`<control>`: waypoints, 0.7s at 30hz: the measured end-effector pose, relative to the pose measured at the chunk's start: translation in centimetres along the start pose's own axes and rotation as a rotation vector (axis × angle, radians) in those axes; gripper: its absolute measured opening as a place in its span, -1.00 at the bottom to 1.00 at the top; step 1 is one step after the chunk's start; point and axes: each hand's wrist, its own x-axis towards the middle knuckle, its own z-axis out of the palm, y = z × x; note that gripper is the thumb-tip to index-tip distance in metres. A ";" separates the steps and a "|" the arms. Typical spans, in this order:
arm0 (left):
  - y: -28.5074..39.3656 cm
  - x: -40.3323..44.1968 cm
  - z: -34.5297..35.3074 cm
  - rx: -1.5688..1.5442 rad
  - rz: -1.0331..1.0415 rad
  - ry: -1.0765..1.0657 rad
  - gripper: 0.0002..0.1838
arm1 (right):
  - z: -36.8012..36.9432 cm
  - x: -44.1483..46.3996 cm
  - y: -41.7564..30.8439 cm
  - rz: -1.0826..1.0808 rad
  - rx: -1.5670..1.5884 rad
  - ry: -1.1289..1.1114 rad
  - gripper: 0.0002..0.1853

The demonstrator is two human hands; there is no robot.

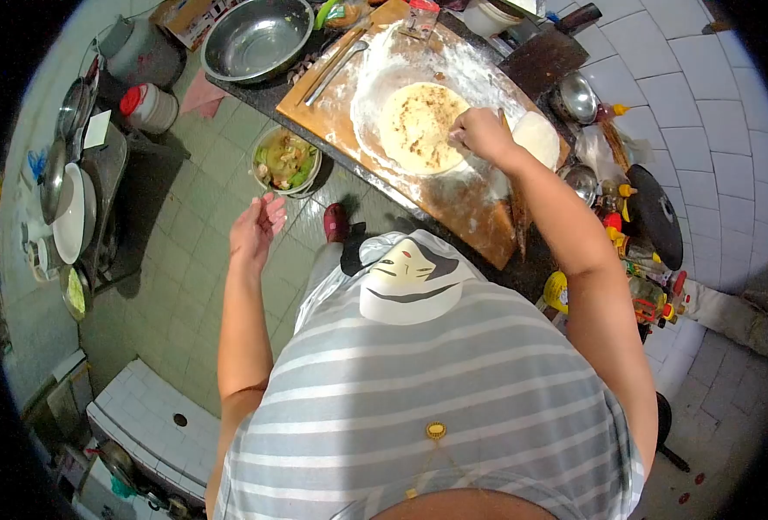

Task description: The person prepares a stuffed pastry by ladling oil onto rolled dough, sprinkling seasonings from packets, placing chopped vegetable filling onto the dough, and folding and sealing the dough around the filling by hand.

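While a single flat round of dough [412, 124] is spread on the middle of the wooden board [479, 227], one thicker pale piece of dough [536, 139] is set on the board's right side, apart from it. One long metal utensil [336, 74] is laid along the board's left edge, one large metal basin [257, 39] is placed beyond it at far left, one cleaver [547, 61] is seen at far right, and two metal bowls [575, 97] are counted along the right side. The board is heavily dusted with white flour [368, 95] and is carried by a dark worktop [250, 93]; brown specks are scattered over the round. The room is lined at right with a white-tiled wall [696, 130], and on the green-tiled floor [185, 286] at left one bucket of food scraps [286, 165] is stood. By the right hand [485, 137], the round's right edge is reached over, its fingers pressed together and pointed down; whether anything is pinched in that grip, or the dough touched, cannot be told. The left hand [258, 230] is held out near the bucket, its grip loosely spread, palm turned up, with nothing held.
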 end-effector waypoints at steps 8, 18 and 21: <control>0.3 0.4 -0.2 -0.001 0.003 0.033 -0.63 | 0.8 3.5 -1.5 -0.080 0.128 0.033 -0.84; -0.5 1.0 -1.7 -0.029 -0.004 0.030 -0.63 | -4.0 -2.0 -4.1 0.105 0.087 0.410 -0.78; -0.6 0.9 -1.1 -0.008 -0.006 0.022 -0.64 | 4.4 -0.5 0.6 -0.242 0.072 0.410 -0.77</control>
